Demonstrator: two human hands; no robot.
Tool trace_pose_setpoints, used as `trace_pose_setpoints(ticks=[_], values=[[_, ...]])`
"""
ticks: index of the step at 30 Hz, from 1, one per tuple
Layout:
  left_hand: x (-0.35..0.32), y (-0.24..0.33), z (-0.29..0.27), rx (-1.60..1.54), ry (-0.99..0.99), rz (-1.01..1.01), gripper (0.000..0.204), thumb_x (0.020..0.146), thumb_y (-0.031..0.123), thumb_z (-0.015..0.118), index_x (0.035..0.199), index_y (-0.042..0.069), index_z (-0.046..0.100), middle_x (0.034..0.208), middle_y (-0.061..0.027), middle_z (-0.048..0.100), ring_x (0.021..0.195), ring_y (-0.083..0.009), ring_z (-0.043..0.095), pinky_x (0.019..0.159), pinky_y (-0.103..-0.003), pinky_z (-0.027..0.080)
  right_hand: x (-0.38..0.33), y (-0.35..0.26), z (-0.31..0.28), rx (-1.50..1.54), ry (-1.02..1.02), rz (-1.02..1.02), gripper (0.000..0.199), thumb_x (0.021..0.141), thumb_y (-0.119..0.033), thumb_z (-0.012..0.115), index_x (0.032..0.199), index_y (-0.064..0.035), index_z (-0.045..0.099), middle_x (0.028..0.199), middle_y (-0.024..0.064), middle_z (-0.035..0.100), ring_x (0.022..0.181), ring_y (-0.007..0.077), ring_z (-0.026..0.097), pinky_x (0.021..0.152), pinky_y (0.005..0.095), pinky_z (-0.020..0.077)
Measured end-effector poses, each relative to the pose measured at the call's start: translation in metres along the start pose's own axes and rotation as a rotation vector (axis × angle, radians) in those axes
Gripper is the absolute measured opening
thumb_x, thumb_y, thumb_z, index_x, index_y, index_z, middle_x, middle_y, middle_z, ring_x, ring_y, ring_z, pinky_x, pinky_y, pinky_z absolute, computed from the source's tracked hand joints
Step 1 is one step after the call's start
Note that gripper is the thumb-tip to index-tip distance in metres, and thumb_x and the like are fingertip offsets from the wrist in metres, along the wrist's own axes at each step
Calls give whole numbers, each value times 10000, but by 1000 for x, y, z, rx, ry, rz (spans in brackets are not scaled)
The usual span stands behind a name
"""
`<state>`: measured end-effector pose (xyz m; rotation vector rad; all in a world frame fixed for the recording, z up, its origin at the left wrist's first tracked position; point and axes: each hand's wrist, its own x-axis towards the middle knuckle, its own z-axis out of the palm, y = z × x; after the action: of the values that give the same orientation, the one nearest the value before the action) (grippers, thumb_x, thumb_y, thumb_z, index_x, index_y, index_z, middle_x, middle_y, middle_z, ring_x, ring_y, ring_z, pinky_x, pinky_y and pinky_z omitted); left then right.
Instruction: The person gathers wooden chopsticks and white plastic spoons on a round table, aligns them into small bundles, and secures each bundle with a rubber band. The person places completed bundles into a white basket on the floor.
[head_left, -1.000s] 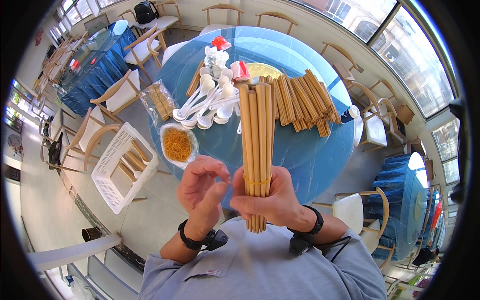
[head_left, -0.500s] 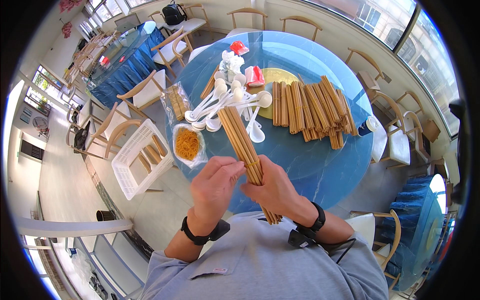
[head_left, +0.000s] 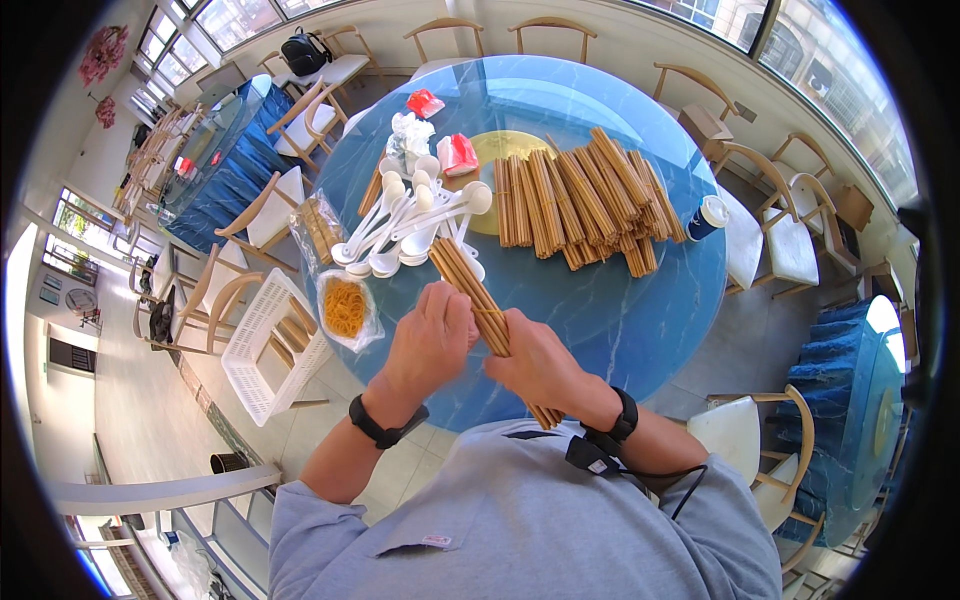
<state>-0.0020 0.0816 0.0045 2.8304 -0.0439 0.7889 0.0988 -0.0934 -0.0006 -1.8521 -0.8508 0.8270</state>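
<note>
My right hand (head_left: 541,366) is wrapped round the lower part of a bundle of wooden chopsticks (head_left: 466,274), which tilts up and to the left above the near table edge. A thin yellowish rubber band (head_left: 489,314) circles the bundle. My left hand (head_left: 432,338) is closed, its fingers curled against the bundle's left side beside the band; what they pinch is hidden. Farther off, many chopstick bundles (head_left: 580,205) lie piled on the blue round table (head_left: 610,330). White spoons (head_left: 415,215) lie in a heap beyond my left hand, next to a plastic bag of yellow rubber bands (head_left: 345,306).
A clear packet of chopsticks (head_left: 318,232) lies at the left table edge. Red-and-white packets (head_left: 458,154) and crumpled white plastic (head_left: 409,140) sit behind the spoons. A blue cup (head_left: 708,217) stands at the right edge. A white basket (head_left: 262,350) is left of the table; chairs surround it.
My left hand has moved a little up along the bundle, its fingers now curled in tighter. The view has shifted, so the table sits farther left. My right hand keeps its grip.
</note>
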Motion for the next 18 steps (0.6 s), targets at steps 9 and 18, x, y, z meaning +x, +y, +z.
trace_pose_setpoints(ticks=[9,18], values=[[-21,-45,65,-33,-88,-217,174,977,94,666,1026,19,516,998,-185,545,924,-419,635,752,-491,581,13,45,10,-82,-138,154,355,886,-151,769,1058,57,539,805,190,684,612,268,702,596,404,580],[-38,-74,97,-179,-126,-286,165,1011,113,641,1041,14,512,1026,-223,548,950,-473,613,822,-540,543,12,59,18,54,-186,238,301,886,-129,751,1002,58,546,782,162,657,605,249,688,565,394,558]])
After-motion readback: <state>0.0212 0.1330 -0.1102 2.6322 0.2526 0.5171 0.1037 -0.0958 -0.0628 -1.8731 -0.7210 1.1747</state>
